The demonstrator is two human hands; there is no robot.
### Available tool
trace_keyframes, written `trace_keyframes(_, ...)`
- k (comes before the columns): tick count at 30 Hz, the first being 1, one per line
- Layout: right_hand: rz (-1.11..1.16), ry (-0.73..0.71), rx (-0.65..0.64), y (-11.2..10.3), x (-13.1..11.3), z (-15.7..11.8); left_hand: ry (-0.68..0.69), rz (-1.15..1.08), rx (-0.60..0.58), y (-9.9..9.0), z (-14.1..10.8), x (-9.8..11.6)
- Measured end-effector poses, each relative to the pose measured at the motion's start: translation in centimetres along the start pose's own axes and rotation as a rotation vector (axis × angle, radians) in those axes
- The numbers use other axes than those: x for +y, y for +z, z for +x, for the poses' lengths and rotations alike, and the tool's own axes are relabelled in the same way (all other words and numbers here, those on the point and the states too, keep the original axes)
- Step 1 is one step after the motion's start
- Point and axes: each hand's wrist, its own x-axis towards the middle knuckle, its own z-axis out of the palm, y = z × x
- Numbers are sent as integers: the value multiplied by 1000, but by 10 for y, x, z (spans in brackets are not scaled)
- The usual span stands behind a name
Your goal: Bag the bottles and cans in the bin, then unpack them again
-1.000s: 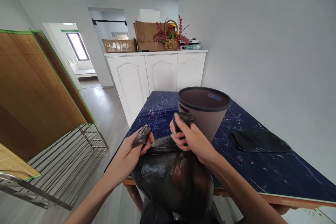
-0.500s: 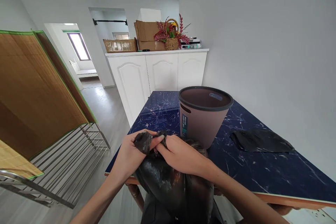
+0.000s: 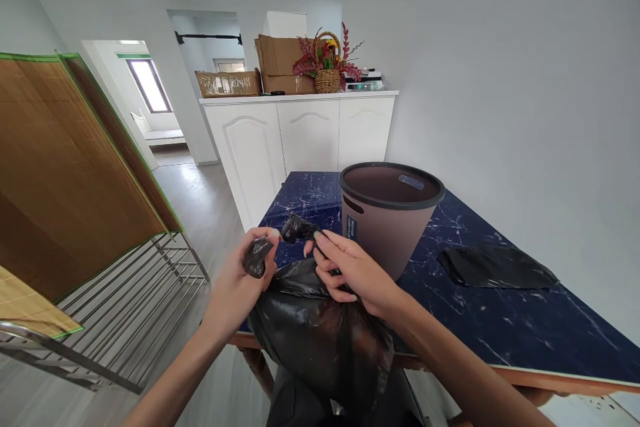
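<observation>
A filled black garbage bag (image 3: 320, 337) hangs in front of the table's near edge, just above my lap. My left hand (image 3: 245, 273) is closed around one bunched end of the bag's top, and a tuft of black plastic pokes out above its fingers. My right hand (image 3: 345, 267) pinches another twisted end, whose loose tip sticks out toward the left. Between the two hands the bag's neck is gathered; its exact folds are partly hidden by the fingers. Right behind my right hand stands a brownish-pink trash can (image 3: 385, 233) with a dark rim.
A folded black plastic bag (image 3: 497, 267) lies on the right of the dark blue marbled table (image 3: 460, 320). Behind stands a white cabinet (image 3: 310, 133) with cardboard boxes (image 3: 285, 67) and a flower basket (image 3: 327, 80). At left is a metal rack (image 3: 150, 293) with a bamboo mat (image 3: 75, 173).
My hands have moved apart, the left one outward to the left. They were together over the bag's neck; now the two plastic ends show separately and the bag hangs more stretched.
</observation>
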Motion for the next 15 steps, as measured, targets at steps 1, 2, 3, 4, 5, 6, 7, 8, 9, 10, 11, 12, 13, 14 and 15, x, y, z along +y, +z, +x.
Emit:
trace_keyframes(1, -59, -2, 30, 3, 2, 1, 18, 20, -39, 0, 0, 1)
trace_keyframes(2, -122, -10, 53, 5, 4, 2, 48, 59, -77, -1, 0, 3)
trace_keyframes(3, -187, -21, 64, 7, 6, 3, 87, 120, -103, -2, 1, 5)
trace_keyframes(4, -248, -30, 58, 9, 7, 3, 137, 203, -110, -4, 1, 7)
trace_keyframes(5, -302, -37, 40, 10, 9, 4, 200, 297, -99, -7, 2, 10)
trace_keyframes(6, -348, -40, 20, 11, 9, 3, 268, 387, -76, -10, 2, 13)
trace_keyframes(7, -387, -42, 10, 12, 9, 3, 333, 466, -55, -14, 3, 16)
trace_keyframes(8, -420, -47, 15, 14, 8, 2, 382, 529, -52, -19, 4, 20)
trace_keyframes(9, -445, -57, 33, 15, 7, 0, 417, 573, -71, -23, 6, 23)
trace_keyframes(10, -463, -73, 55, 18, 5, -2, 435, 602, -104, -28, 7, 26)
trace_keyframes(11, -476, -94, 67, 22, 3, -4, 440, 625, -143, -31, 7, 29)
trace_keyframes(12, -492, -124, 66, 26, 1, -6, 446, 646, -180, -34, 7, 32)
trace_keyframes(13, -514, -161, 56, 30, 0, -8, 460, 670, -211, -35, 7, 35)
trace_keyframes(14, -542, -198, 44, 35, 1, -9, 482, 698, -238, -35, 5, 38)
trace_keyframes(15, -577, -226, 40, 39, 2, -9, 509, 728, -259, -33, 3, 41)
